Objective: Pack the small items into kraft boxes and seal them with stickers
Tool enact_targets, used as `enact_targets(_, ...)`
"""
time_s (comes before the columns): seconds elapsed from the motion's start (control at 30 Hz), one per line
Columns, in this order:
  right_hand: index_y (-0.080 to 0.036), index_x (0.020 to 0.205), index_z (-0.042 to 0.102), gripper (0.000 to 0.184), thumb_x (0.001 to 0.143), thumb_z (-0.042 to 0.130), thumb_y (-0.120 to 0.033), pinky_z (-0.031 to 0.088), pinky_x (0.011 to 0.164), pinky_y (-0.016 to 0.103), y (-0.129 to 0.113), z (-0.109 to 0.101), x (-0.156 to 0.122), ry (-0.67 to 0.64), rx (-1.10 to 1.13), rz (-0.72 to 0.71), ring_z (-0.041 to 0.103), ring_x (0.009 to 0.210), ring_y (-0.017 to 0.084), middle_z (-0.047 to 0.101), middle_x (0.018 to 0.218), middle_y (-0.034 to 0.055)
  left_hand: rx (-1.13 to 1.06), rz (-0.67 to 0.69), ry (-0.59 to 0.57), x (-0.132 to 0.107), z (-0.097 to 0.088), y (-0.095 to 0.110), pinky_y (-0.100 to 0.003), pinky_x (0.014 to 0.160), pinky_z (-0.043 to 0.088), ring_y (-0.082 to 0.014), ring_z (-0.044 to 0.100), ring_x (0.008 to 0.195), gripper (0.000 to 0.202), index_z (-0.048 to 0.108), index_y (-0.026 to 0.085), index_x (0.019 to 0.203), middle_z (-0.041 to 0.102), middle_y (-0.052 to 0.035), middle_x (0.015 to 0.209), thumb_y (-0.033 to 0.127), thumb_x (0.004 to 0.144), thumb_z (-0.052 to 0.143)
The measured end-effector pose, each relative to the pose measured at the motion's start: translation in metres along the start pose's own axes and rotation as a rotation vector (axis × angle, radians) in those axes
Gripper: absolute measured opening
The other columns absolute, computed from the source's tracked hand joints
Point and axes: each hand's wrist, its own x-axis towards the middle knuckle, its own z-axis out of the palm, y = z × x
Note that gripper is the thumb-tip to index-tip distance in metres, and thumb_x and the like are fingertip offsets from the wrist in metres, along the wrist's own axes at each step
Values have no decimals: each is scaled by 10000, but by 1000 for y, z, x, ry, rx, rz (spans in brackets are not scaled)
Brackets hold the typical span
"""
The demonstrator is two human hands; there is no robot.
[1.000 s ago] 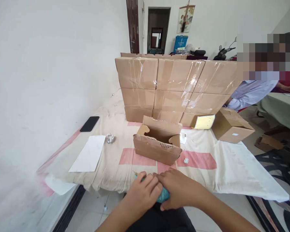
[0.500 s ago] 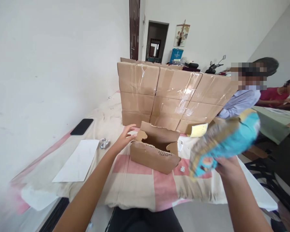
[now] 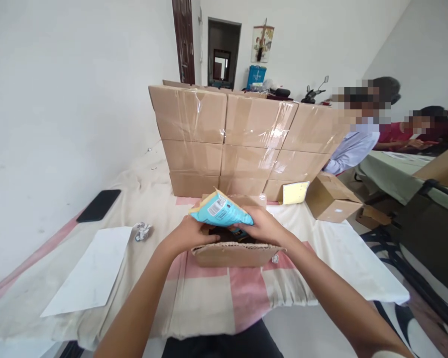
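Observation:
A small open cardboard box (image 3: pixel 233 254) sits on the cloth-covered table (image 3: pixel 209 298) in front of me. Both hands are over its opening. My right hand (image 3: pixel 263 226) grips a blue and tan packet (image 3: pixel 219 210), holding it tilted just above the box. My left hand (image 3: pixel 188 234) rests on the box's left rim, fingers curled at the packet's lower edge. Something dark shows inside the box under the packet.
A wall of taped cardboard boxes (image 3: pixel 242 134) stands behind. A closed box (image 3: pixel 330 203) and a yellow card (image 3: pixel 295 192) lie right of it. A black phone (image 3: pixel 99 205), white paper (image 3: pixel 91 271) and a crumpled foil scrap (image 3: pixel 142 231) lie left. Two people sit at the right.
My right hand swung the blue packet from the right side in over the open box. My left hand dropped from the box's back flap to its left rim.

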Motion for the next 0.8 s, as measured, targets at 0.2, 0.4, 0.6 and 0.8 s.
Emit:
enact_targets(0.2,-213,938,704,85,913,655,-278,524,811,332,-6,-10,-11,97,-31,17,724,896,248,778,960,44,-126,-12,-31,7,2,9,-364,732,563,-245,649,807,277,676,209,914,690,-38,859,211,639,642)
enact_targets(0.4,-225,943,706,85,930,624,-243,521,806,331,-12,-25,-19,-29,-67,56,735,884,240,787,965,28,-373,-38,249,15,-11,2,-441,966,530,-312,591,1286,210,384,235,793,632,-104,1335,186,617,487)
enact_targets(0.6,-214,931,705,74,899,640,-228,457,669,290,-4,0,-3,-332,-400,120,707,831,235,776,941,56,-1154,-52,363,6,3,-18,-547,1007,496,-319,631,1236,357,300,234,800,623,-107,1441,170,529,522)
enact_targets(0.8,-178,987,743,174,864,640,-246,446,609,301,-5,28,16,-594,-549,152,735,782,285,785,911,120,-1314,-73,383,1,24,-28,-569,982,491,-369,637,1207,380,404,228,873,649,-123,1369,245,542,589)
